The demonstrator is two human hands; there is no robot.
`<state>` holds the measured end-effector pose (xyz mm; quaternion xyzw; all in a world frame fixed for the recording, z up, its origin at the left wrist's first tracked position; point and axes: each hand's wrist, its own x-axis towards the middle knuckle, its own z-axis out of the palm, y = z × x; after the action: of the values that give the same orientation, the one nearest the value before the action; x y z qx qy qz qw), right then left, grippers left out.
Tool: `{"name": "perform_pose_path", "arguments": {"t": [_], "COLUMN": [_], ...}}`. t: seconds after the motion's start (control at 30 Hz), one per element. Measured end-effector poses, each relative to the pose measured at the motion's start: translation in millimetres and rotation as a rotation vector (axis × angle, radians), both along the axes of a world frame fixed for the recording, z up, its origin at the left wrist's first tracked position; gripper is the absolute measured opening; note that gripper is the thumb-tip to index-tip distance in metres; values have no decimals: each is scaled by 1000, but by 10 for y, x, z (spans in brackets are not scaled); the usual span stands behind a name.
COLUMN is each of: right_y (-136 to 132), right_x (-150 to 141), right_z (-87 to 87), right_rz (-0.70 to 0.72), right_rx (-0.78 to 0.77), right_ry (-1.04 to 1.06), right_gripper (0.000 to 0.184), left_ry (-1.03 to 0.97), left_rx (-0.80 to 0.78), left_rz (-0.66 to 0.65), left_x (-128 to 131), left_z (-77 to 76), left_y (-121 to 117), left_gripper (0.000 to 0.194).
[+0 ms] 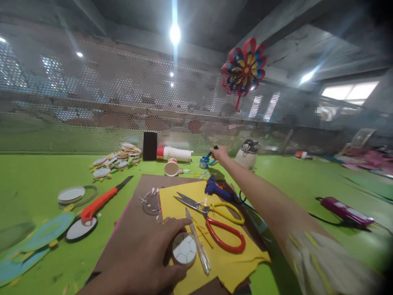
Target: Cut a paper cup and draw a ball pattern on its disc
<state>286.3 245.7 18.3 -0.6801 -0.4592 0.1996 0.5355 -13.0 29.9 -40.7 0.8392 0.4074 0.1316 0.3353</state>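
Observation:
My left hand [150, 250] curls round a small white disc [184, 248] marked with black lines like a football, its thumb and fingers at the rim. The disc is over yellow paper [172, 200]. Stretched far forward, my right hand [220, 154] grips a dark pen-like tool [211, 152] whose lower end is at a small blue jar [204, 162]. Scissors [206, 211] with one yellow and one red handle lie partly open on the paper. A clear pen-shaped tool [199, 246] rests between the disc and the scissors. Behind the scissors is a blue glue gun [218, 189].
Orange-handled shears [100, 203] and blue-green discs [46, 233] lie left. White discs [121, 159] are piled behind, near a black box [150, 146] and paper cups [171, 167]. A jug [248, 155] stands beyond my right forearm; a purple tool [345, 212] lies right.

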Motion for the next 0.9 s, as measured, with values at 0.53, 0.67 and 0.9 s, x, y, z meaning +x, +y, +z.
{"name": "perform_pose_path", "arguments": {"t": [0.53, 0.67, 0.9], "right_y": [-1461, -2029, -2109], "right_x": [-270, -450, -470], "right_z": [448, 308, 80], "right_rz": [192, 439, 660], "right_rx": [276, 243, 104], "right_ry": [287, 383, 510], "right_gripper": [26, 20, 29], "left_ry": [-35, -58, -93], "left_rx": [64, 29, -56], "left_rz": [-100, -120, -98], "left_x": [-23, -15, -17], "left_z": [70, 40, 18], "left_y": [20, 71, 114], "left_gripper": [72, 72, 75]}}
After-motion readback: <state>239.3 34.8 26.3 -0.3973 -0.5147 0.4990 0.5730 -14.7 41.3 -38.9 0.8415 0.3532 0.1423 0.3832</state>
